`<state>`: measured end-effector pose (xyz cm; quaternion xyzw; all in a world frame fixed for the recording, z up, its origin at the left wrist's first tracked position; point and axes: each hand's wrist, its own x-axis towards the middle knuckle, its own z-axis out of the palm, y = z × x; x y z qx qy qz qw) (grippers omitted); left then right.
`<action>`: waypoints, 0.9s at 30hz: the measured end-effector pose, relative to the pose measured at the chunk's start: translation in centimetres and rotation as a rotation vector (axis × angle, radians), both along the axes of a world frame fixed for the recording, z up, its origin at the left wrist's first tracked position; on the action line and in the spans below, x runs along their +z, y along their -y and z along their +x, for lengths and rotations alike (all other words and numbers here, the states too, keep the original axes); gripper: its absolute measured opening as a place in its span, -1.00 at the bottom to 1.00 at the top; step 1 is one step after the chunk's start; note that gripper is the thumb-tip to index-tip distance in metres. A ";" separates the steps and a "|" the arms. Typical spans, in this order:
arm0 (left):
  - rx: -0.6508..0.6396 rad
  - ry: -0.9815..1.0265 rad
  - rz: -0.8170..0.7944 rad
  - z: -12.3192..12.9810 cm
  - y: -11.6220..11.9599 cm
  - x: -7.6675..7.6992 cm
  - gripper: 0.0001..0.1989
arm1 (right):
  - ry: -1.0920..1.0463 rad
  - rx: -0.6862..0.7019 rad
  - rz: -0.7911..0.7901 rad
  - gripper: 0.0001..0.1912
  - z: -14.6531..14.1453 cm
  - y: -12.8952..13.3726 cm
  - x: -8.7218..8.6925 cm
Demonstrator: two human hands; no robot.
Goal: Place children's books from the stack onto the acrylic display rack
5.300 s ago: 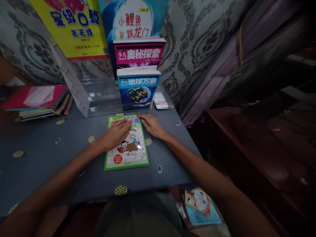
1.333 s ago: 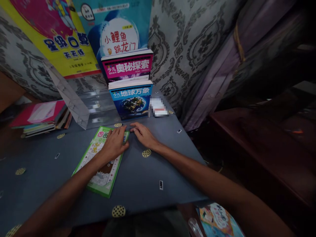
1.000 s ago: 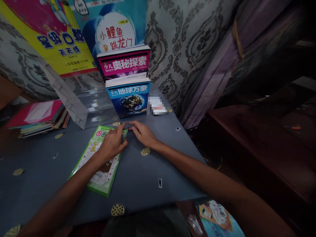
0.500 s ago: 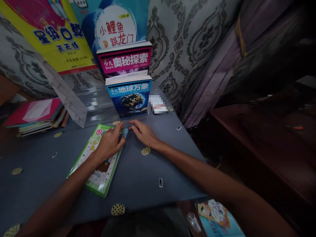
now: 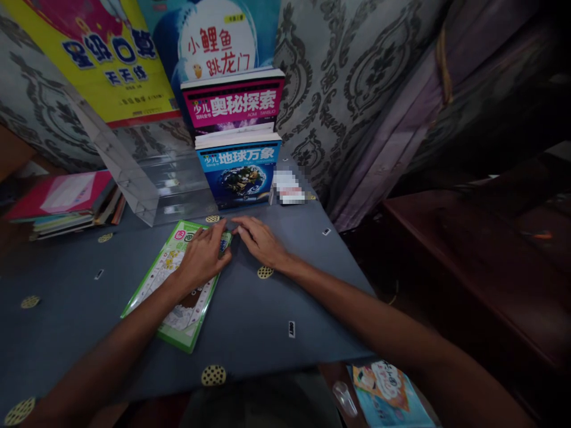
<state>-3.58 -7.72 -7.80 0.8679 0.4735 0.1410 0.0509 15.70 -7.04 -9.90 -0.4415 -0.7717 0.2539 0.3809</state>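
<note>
A green-edged book [image 5: 178,318] lies slanted on the grey table cover [image 5: 250,327]. My left hand [image 5: 204,254] rests on its upper right part, palm down with the fingers apart. Just right of the book, my right hand [image 5: 259,241] is by the table surface, its fingers apart and nothing in them. The fingertips of both hands are close to each other. Behind them a blue book with a globe [image 5: 243,181] stands upright in front of a magenta book [image 5: 236,110].
The clear rack [image 5: 143,190] holds a yellow book [image 5: 111,77] and a teal book [image 5: 263,35]. A stack of books [image 5: 62,199] lies at the left. Below the table edge is a light-blue packet [image 5: 388,398]. A curtain [image 5: 383,142] hangs at the right.
The view has shifted slightly, so the standing books appear a little further right. Both hands keep nearly the same place at the green-edged book.
</note>
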 end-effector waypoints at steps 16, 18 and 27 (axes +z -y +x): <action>-0.180 0.063 -0.070 -4.1 0.3 -0.1 -0.43 | 0.515 -0.069 0.087 -0.62 -1.3 1.5 1.3; -0.188 0.070 -0.070 -5.6 1.1 -0.1 -0.42 | 0.547 -0.039 0.102 -0.61 -1.7 1.7 1.3; -0.310 -0.090 -0.118 -9.2 4.9 0.3 -0.24 | 0.573 0.049 0.145 -0.62 -3.7 -1.0 0.9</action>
